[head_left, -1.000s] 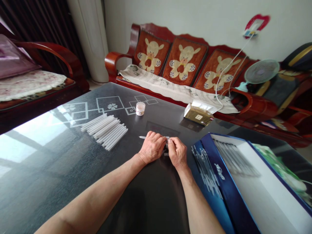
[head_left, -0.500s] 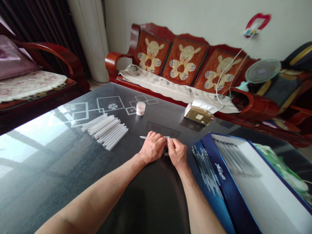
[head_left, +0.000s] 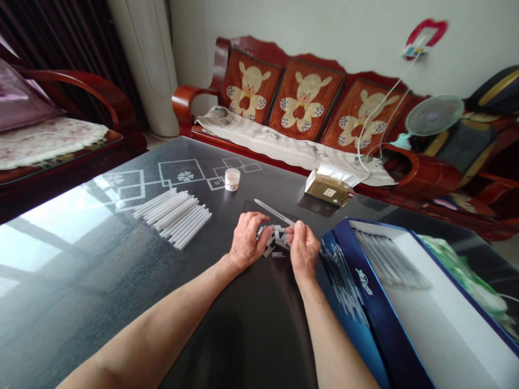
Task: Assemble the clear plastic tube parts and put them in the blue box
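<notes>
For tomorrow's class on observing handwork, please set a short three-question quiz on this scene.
1. True or false: the bundle of white tubes lies to the left of the left hand.
2. Which is nearest the right hand? A: the open blue box. B: the bundle. C: the small jar.
3. Fill the gap: the small white pieces lie between the hands, and the long white strip ends at the ____ hand.

Key: 1 true; 2 A; 3 right.

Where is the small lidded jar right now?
In the head view, the small lidded jar stands near the far edge of the dark glass table, beside the printed squares and beyond the white plastic tubes.
</notes>
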